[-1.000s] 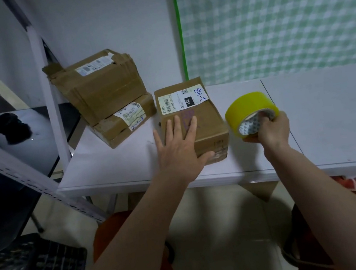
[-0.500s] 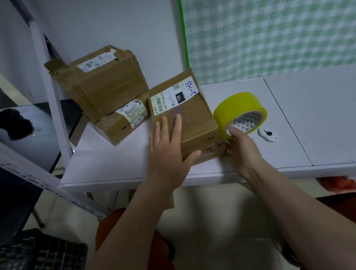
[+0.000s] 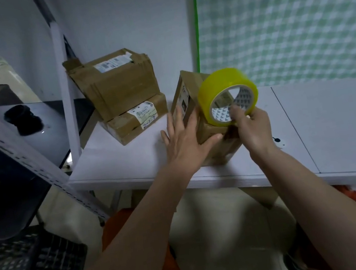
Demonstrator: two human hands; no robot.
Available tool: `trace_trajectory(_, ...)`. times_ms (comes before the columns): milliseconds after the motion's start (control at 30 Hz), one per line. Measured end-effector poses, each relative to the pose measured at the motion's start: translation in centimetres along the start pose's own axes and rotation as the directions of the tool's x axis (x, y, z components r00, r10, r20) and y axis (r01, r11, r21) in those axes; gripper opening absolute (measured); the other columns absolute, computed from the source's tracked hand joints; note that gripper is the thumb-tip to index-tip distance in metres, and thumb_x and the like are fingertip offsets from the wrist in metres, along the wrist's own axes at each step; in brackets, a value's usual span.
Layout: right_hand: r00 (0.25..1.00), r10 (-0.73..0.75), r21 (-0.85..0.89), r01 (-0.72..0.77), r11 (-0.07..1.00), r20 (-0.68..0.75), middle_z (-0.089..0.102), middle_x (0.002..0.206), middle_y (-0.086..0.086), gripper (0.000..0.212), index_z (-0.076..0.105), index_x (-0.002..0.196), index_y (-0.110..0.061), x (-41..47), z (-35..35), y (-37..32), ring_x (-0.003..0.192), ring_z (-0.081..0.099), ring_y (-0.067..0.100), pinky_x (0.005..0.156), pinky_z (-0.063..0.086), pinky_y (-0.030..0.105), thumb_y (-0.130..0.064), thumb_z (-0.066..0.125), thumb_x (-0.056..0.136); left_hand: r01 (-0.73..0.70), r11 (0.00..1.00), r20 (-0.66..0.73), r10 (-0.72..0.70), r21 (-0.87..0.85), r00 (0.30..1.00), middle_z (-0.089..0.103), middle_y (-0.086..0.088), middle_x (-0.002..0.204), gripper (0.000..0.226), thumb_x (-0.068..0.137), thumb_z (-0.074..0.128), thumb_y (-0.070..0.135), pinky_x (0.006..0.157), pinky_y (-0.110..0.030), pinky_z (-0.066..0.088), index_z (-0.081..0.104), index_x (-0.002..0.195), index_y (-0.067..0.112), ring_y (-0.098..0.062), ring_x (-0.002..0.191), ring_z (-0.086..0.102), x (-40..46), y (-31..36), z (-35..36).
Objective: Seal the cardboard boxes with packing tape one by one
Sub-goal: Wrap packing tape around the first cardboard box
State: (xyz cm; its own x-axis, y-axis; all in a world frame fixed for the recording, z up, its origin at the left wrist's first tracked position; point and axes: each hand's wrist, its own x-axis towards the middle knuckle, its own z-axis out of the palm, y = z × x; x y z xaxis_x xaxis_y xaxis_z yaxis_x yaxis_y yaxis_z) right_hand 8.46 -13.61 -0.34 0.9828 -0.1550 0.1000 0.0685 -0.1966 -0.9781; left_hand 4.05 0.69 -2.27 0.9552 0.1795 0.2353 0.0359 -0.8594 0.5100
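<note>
Slippage is the main risk: the box, tipped up on the near part of the white table, is steadied only by the flat, straight fingers of the left hand pressed to its labelled left face, so a pull on the tape could probably topple or skid it. Its long axis seems to run from the near table edge up and away, tilted, label facing left. On its right, the right hand pinches the yellow tape roll at the rim, fingers hooked through the core; the roll stands on edge, touching the box top, its hole facing the viewer. A crooked strip may follow.
</note>
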Motion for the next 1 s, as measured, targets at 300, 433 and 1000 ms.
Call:
trace_trajectory(300,0.994,-0.068,-0.163,0.053,0.985,-0.087,0.063,0.082,0.019,0.027,0.061,0.08,-0.001,1.5,-0.3,-0.7,0.082,0.06,0.038,0.074,0.051,0.057,-0.024,0.049,0.089,0.084,0.985,-0.018,-0.082,0.149,0.996,-0.003,-0.005,0.162,0.078,0.073,0.044,0.082,0.113,-0.065,0.005,0.022,0.14,0.049,-0.03,0.147,-0.011,-1.2,-4.3,-0.8)
trace_trajectory(433,0.995,-0.048,-0.149,0.035,0.988,-0.082,0.062,0.086,0.017,0.028,0.06,0.085,-0.002,1.3,0.2,-0.9,0.084,0.06,0.037,0.076,0.051,0.057,-0.028,0.05,0.088,0.099,0.98,0.01,-0.103,0.173,0.995,-0.008,-0.006,0.161,0.081,0.072,0.049,0.081,0.113,-0.062,-0.002,0.027,0.141,0.043,-0.028,0.146,-0.017,-0.6,-3.6,-1.7)
trace_trajectory(1000,0.971,0.166,0.154,-0.14,0.978,-0.175,0.058,0.099,0.028,0.029,0.048,0.088,0.003,2.6,-2.1,-0.1,0.085,0.063,0.041,0.058,0.056,0.056,-0.023,0.062,0.085,-0.019,0.965,0.008,0.018,0.26,1.0,0.016,-0.004,0.16,0.106,0.084,0.045,0.069,0.118,-0.05,-0.005,-0.02,0.149,0.016,-0.012,0.148,0.009,0.3,0.1,-0.8)
